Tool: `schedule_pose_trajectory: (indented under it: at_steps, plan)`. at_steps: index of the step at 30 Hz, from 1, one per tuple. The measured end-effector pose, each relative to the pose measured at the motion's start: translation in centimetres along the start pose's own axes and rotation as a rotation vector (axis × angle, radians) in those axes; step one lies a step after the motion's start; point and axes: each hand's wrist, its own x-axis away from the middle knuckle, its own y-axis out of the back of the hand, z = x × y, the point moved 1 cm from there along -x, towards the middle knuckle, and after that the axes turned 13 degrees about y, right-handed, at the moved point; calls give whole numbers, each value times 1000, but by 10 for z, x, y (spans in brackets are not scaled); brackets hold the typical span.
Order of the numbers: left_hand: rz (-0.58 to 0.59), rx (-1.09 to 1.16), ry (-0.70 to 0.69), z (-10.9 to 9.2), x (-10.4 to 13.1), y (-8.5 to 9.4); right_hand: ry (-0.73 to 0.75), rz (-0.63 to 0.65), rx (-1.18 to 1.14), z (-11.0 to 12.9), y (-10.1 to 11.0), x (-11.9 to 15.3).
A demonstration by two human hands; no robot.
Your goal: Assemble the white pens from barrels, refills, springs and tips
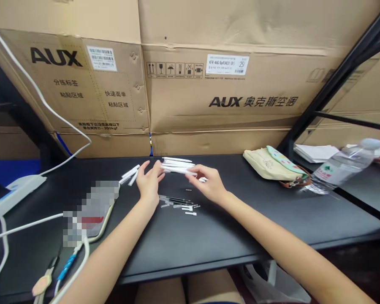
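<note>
Several slim white pens or pen barrels [177, 164] lie side by side in a bundle at the back of the black table. My left hand [148, 181] has its fingertips at the bundle's left ends, and my right hand [209, 183] pinches the right ends between thumb and fingers. Below them are several dark-tipped pen refills [175, 199], small clear and white pen parts [186, 207] and a tiny spring-like piece [188, 190]. More white pen tubes [129, 174] rest just left of my left hand. A small white piece [203, 179] shows partly behind my right fingers.
A phone [98, 207] with a charging cable [68, 266] lies left, near a power strip [19, 194]. To the right are a cream pouch [269, 164] and a tilted water bottle [342, 166]. Large cardboard boxes [177, 97] stand behind the table [215, 236].
</note>
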Motion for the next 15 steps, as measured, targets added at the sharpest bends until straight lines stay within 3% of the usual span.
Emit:
schedule_pose_trajectory:
  at_steps: [3, 6, 11, 15]
  plan:
    - [-40, -20, -61, -10, -4, 4, -145, -42, -25, -20, 11, -20]
    - [-66, -51, -107, -16, -7, 8, -198, 95, 36, -45, 15, -33]
    - [-32, -128, -238, -16, -9, 11, -162, 227, 130, -69, 8, -40]
    - [75, -287, -383, -12, -6, 13, -103, 362, 238, -74, 0, -46]
